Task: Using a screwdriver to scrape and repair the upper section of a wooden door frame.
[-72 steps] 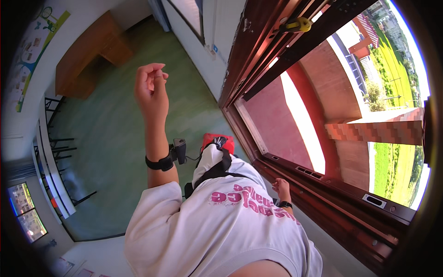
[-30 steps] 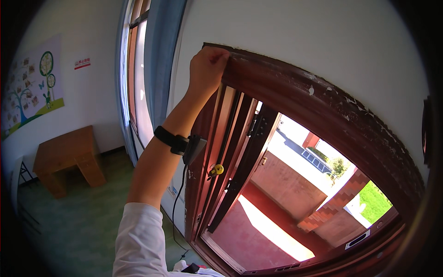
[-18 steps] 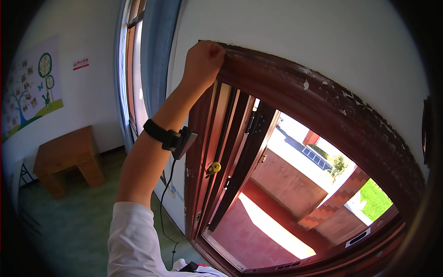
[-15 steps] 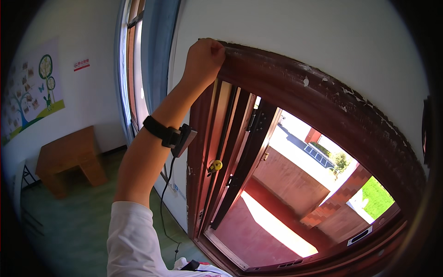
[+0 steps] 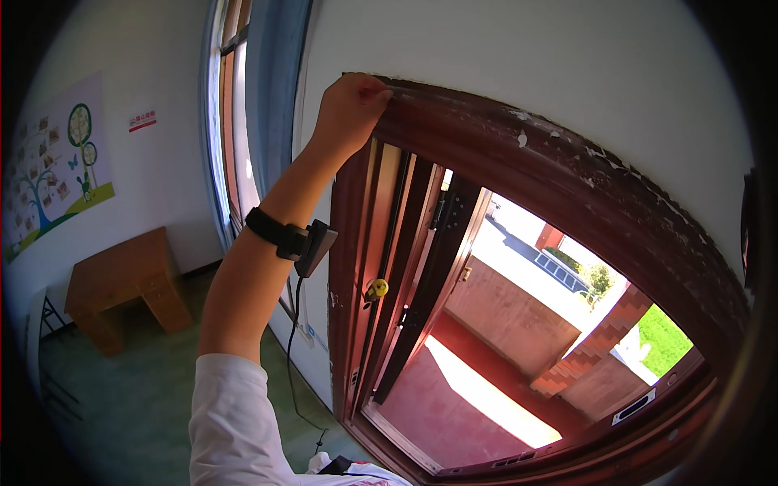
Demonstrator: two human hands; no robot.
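My left hand (image 5: 353, 113) is raised to the upper left corner of a dark red wooden door frame (image 5: 478, 121). Its fingers are curled and pressed together against the frame's top edge; what lies between them, if anything, is hidden. On that wrist sits a black strap (image 5: 274, 230) carrying a small dark box (image 5: 317, 249), from which a black cable (image 5: 293, 348) hangs down. Lower on the left jamb is a small yellow and black round thing (image 5: 378, 289) that looks like a tape measure; how it is held there I cannot tell. My right hand is out of view.
The door leaf (image 5: 446, 219) stands open onto a sunlit red walkway (image 5: 486, 405) with a low wall (image 5: 510, 304). Left of the frame hang blue curtains (image 5: 275, 105) by a window. A brown wooden desk (image 5: 121, 263) stands at the far left wall, below a poster (image 5: 61, 166).
The view has shifted slightly. My left hand stays at the frame's corner, its thumb showing a little more apart from the curled fingers. The yellow round thing remains at the jamb.
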